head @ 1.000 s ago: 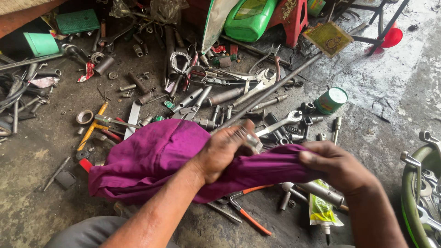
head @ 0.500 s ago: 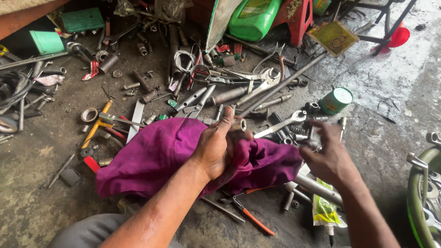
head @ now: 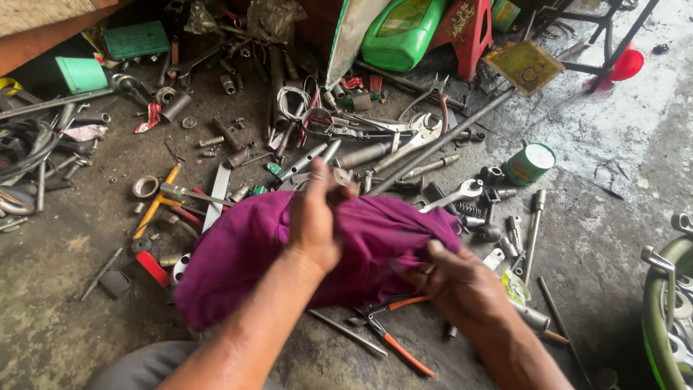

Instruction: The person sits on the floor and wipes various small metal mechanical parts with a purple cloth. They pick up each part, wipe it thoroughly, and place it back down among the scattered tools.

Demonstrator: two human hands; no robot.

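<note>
Two hands are closed on a purple cloth (head: 260,253): the left hand (head: 314,217) clenches its far edge around a small metal piece (head: 341,175), mostly hidden; the right hand (head: 458,285) grips its near right fold. The cloth's long axis runs left to right over the tool-strewn floor (head: 50,318).

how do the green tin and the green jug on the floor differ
The green tin is a short round can with a pale lid, lying tilted among sockets at right. The green jug is much bigger, bright glossy plastic, lying at the top beside a red stool. Both are green, and neither is touched by a hand.
</note>
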